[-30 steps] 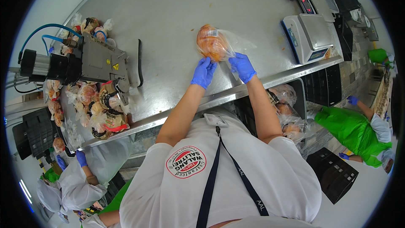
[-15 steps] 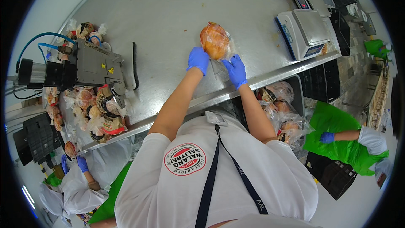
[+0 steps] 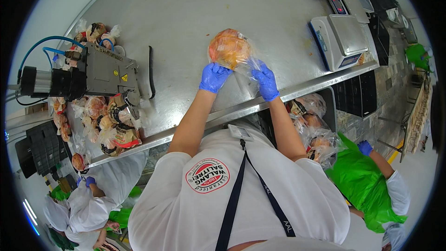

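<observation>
A round, orange-brown piece of meat that looks like a ham (image 3: 229,48) lies in a clear plastic bag (image 3: 248,62) over the steel table. My left hand (image 3: 215,77), in a blue glove, is closed on the bag at the near edge of the meat. My right hand (image 3: 265,80), gloved the same, pinches the loose clear plastic on the right side. The bag stretches between both hands, and my fingertips are partly hidden by gloves and plastic.
On the left, a grey machine (image 3: 109,72) with blue hoses stands among several bagged meats (image 3: 95,107). Digital scales (image 3: 341,42) sit at the table's right end. A bin (image 3: 329,107) of bagged pieces is below the steel edge. Co-workers work at both sides, one by a green bag (image 3: 367,186).
The bagged ham has shifted slightly left and turned, its plastic now spread wider. My hands have moved farther apart. The co-worker on the right has moved with the green bag.
</observation>
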### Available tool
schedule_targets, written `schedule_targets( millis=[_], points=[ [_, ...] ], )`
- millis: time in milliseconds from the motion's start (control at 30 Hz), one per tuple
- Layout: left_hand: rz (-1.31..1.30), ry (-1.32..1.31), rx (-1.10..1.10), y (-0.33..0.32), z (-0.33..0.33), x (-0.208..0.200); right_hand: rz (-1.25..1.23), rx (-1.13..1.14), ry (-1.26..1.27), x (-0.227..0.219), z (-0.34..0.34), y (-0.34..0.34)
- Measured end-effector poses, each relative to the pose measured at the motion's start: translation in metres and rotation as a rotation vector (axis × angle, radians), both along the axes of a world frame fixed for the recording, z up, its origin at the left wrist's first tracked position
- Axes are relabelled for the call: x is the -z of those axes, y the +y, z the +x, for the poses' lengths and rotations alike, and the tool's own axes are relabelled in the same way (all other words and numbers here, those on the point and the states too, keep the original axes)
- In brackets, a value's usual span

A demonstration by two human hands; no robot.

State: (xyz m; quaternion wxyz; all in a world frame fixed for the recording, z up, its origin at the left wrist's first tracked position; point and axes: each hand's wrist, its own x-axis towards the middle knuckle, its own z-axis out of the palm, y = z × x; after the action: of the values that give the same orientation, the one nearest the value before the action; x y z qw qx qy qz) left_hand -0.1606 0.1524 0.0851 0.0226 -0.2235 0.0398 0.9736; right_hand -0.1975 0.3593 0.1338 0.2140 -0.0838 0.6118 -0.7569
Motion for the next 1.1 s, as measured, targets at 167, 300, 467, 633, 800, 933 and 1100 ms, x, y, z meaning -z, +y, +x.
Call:
schedule_targets(
  millis=[167, 300, 467, 633, 800, 933, 1100],
  points=[
    [-0.147, -0.016, -0.169, 0.0, 0.03, -0.017, 0.113, -0.056, 0.004, 0.006, 0.011, -0.02],
    [-0.803, 0.022, 0.152, 0.013, 0.059, 0.005, -0.043, 0.14, -0.08, -0.008, 0.026, -0.05],
    [-0.836, 0.045, 0.243, 0.037, 0.051, -0.015, 0.12, -0.081, -0.238, 0.004, 0.003, -0.036],
    [-0.927, -0.03, 0.228, 0.047, 0.036, -0.018, 0.192, 0.058, 0.032, 0.02, 0.009, -0.06],
    [-0.545, -0.116, 0.06, 0.052, 0.036, -0.008, 0.201, 0.01, -0.173, 0.002, 0.031, -0.078],
    [-0.163, -0.008, 0.076, 0.046, 0.044, 0.023, 0.252, 0.003, -0.17, -0.001, 0.049, -0.089],
    [-0.299, -0.171, 0.038, 0.051, 0.05, 0.0, 0.158, -0.015, -0.194, -0.003, 0.05, -0.088]
  ],
)
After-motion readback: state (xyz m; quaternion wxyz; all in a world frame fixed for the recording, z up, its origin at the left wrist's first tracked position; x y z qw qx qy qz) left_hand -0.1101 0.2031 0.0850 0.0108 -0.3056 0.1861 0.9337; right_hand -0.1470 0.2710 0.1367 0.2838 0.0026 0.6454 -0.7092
